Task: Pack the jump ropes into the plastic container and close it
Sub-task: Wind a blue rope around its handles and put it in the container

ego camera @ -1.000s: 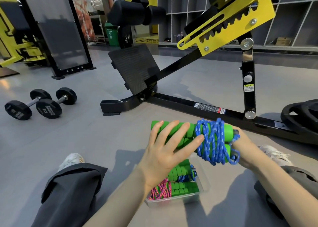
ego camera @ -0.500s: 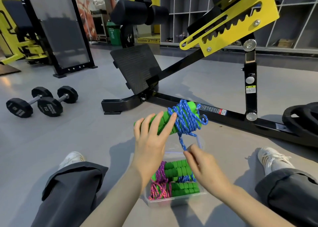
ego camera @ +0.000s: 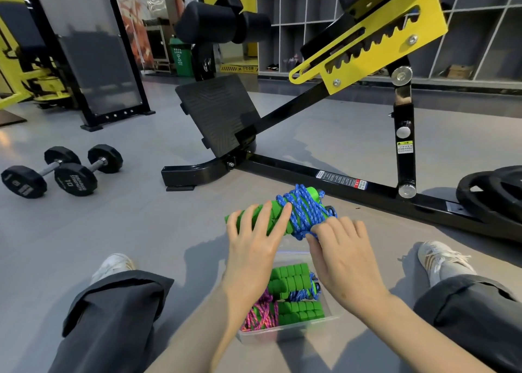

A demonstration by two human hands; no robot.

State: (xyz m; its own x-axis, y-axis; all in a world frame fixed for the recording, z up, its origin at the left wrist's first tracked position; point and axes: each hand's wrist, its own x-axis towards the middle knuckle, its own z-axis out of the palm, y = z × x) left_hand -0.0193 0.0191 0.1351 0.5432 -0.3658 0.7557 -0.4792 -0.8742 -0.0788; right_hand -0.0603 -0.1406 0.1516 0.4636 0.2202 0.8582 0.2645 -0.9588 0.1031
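Left hand (ego camera: 254, 248) grips the green handles of a blue jump rope (ego camera: 305, 211) while right hand (ego camera: 341, 256) pinches its cord above the open plastic container (ego camera: 271, 336) on a gym floor (ego camera: 135, 231).

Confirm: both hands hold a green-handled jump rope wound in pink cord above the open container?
No: the head view shows blue cord, not pink, on the jump rope. The left hand and right hand do hold it above the open container.
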